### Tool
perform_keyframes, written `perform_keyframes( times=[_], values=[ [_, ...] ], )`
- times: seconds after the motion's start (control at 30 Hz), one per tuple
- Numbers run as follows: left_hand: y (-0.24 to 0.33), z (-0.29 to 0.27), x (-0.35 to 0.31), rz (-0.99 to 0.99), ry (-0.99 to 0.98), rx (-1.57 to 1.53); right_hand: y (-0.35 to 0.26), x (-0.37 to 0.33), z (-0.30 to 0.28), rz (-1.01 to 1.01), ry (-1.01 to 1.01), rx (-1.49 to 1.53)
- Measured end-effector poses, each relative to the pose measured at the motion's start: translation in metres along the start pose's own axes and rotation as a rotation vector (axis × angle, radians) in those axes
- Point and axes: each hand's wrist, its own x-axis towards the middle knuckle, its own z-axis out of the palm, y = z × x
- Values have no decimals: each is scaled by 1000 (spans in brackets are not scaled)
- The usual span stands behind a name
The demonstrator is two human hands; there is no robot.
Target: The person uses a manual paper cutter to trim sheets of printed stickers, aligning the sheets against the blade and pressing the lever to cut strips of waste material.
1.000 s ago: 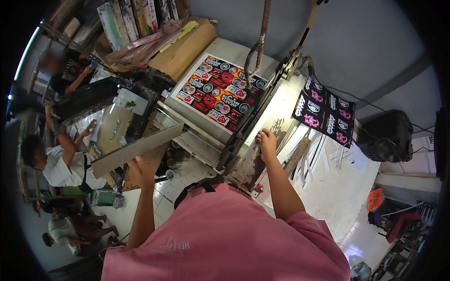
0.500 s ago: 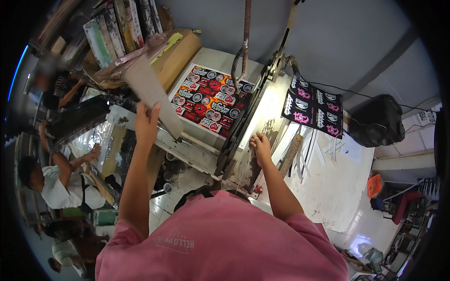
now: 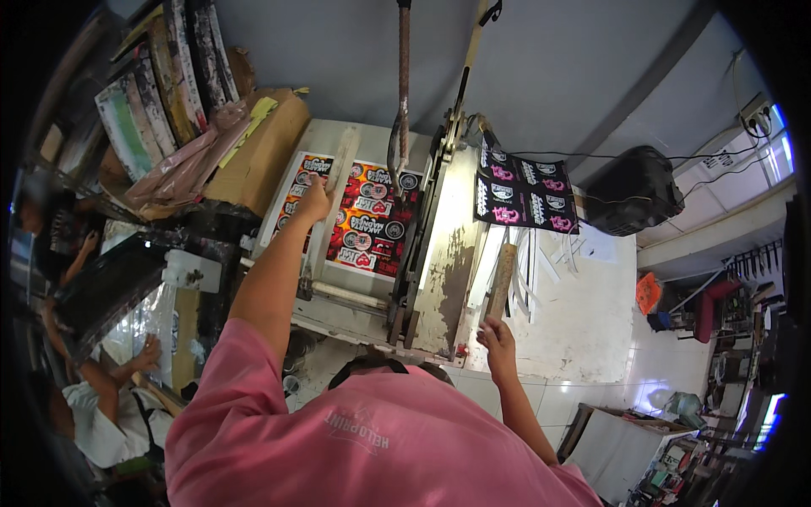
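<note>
A sheet of printed red, black and orange stickers (image 3: pixel 365 241) lies on the bed of a large lever paper cutter (image 3: pixel 414 228). Across that sheet runs a long pale strip-like board (image 3: pixel 340 169). My left hand (image 3: pixel 312 203) rests over the sheet against the board's left side, fingers stretched forward; its palm side is hidden. My right hand (image 3: pixel 498 338) hovers low on the right, fingers loosely bent, with nothing visible in them. It is nearest the lower end of a worn wooden bar (image 3: pixel 503 279), seemingly apart from it.
A black sheet with pink and white prints (image 3: pixel 525 190) lies beyond the cutter, above several white paper offcuts (image 3: pixel 532 266). A black case (image 3: pixel 634 194) stands farther right. On the left are a cardboard box (image 3: pixel 262 152), stained frames (image 3: pixel 139 110) and a co-worker's arm (image 3: pixel 127 367).
The pale board, held tilted up at the left before, now lies across the sticker sheet. My left hand has moved forward onto it. My right hand has left the cutter bed and drawn back rightward.
</note>
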Motion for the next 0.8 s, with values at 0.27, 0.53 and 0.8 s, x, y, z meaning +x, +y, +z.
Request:
perform_keyframes(
  times=[0.27,0.53,0.8],
  values=[
    [-34,22,19,188,-36,42,16,-70,-4,12,302,53],
    [-37,13,35,91,-148,72,17,-83,8,59,358,-19],
    [12,-11,-12,317,161,136,10,-81,4,52,370,-75]
  ],
)
